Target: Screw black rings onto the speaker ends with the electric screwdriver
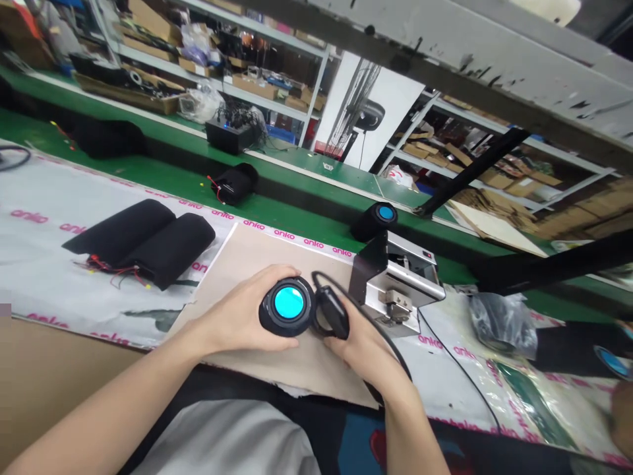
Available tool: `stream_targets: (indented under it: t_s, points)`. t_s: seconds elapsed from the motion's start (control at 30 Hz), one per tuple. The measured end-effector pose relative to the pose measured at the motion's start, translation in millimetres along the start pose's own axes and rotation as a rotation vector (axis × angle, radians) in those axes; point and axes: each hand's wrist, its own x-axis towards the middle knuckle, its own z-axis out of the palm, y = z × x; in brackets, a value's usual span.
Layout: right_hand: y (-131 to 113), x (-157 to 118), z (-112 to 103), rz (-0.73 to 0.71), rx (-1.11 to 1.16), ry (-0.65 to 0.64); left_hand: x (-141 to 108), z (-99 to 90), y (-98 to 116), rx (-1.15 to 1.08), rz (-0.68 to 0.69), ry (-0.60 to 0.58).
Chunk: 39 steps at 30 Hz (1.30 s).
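Observation:
Over a brown cardboard sheet (pixel 237 264), my left hand (pixel 247 310) is wrapped round a black cylinder with a shiny blue round face (pixel 289 303), which points up toward the camera. My right hand (pixel 359 340) is closed on a black handheld device (pixel 332 313) with a thick cable, right beside the cylinder. The two objects are very near each other; whether they touch is hard to tell. A metal machine (pixel 395 284) with a silver top stands just right of the device.
Two black fabric-covered pieces with red wires (pixel 148 241) lie at the left. Another blue-faced cylinder (pixel 376 220) and a wired black roll (pixel 235 183) rest on the green surface (pixel 297 191). At the right are a plastic-wrapped item (pixel 503 324) and part of another person's hand (pixel 622 415).

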Motion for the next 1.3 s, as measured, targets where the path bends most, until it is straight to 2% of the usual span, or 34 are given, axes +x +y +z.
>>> stream_targets:
  t_s: [0.1, 0.3, 0.37, 0.43, 0.53, 0.67, 0.77, 0.87, 1.0, 1.1, 1.3]
  points:
    - [10.5, -5.2, 2.3, -0.006, -0.012, -0.081, 1.1, 0.7, -1.2, 0.012, -0.032, 0.005]
    - [3.8, -9.6, 37.3, 0.132, -0.009, 0.075, 1.4, 8.9, -0.8, -0.011, -0.138, 0.096]
    - [-0.3, -10.9, 46.4, 0.158, -0.020, 0.078, 1.3, 10.9, 2.4, -0.029, -0.162, 0.117]
    - [1.1, -13.9, 45.9, 0.126, -0.009, 0.036, 0.7, 11.0, 4.7, -0.032, -0.173, 0.135]
    - [13.3, -22.1, 31.9, 0.051, 0.034, -0.031, -1.8, 9.0, 3.9, 0.008, -0.161, 0.203]
    - [27.0, -30.5, 24.2, 0.116, 0.042, 0.063, -6.7, 12.1, -1.4, 0.038, -0.135, 0.297]
    - [24.1, -31.2, 38.4, 0.179, 0.015, 0.143, -8.9, 19.2, -3.2, -0.030, -0.154, 0.266]
    - [18.3, -31.5, 50.1, 0.205, 0.008, 0.124, -9.9, 21.0, -4.0, -0.072, -0.173, 0.231]
    - [20.7, -35.8, 43.1, 0.153, 0.064, 0.045, -10.0, 11.5, -6.3, -0.087, -0.137, 0.128]
    - [25.7, -36.7, 39.1, 0.144, 0.081, 0.056, -8.8, 4.8, -8.7, -0.107, -0.095, 0.058]
    - [32.7, -30.1, 58.0, 0.184, 0.082, 0.131, -2.7, -0.2, -9.9, -0.170, -0.083, 0.011]
